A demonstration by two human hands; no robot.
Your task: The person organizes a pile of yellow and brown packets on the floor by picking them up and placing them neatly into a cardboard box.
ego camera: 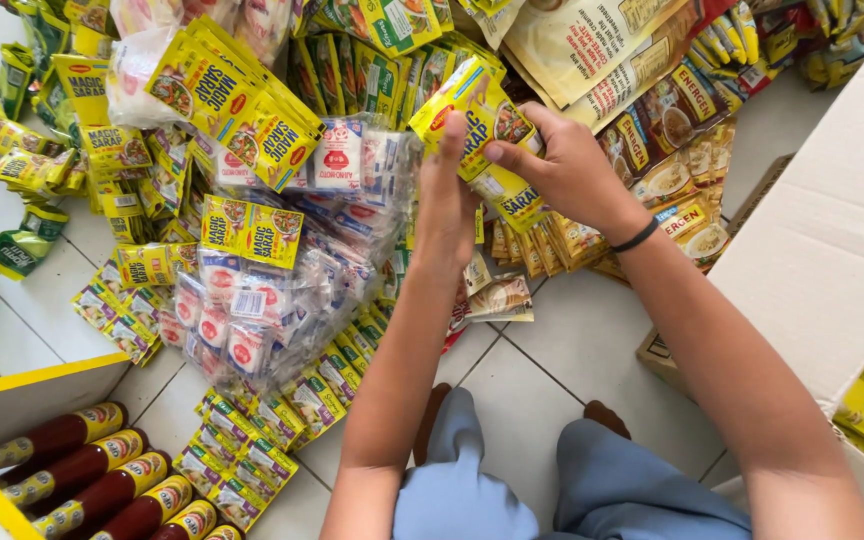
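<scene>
Knees: blue-clad legs (512, 480) are seen low over the white tiled floor (562, 350).
Bottles: dark sauce bottles (102, 480) are laid side by side in a yellow-edged carton (22, 385).
Hands: a strip of yellow seasoning sachets (487, 135) is pinched between the left hand (447, 200) and right hand (562, 165), both closed on it, held up clear of the heap.
Beyond: more yellow sachet strips (232, 105) and clear-wrapped white packets (282, 290) are piled loosely.

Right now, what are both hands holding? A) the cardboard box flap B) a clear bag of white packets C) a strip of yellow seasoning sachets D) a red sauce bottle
C: the left hand and right hand both grip the strip of yellow seasoning sachets above the tiled floor; the red sauce bottles lie untouched in a box at lower left.
</scene>
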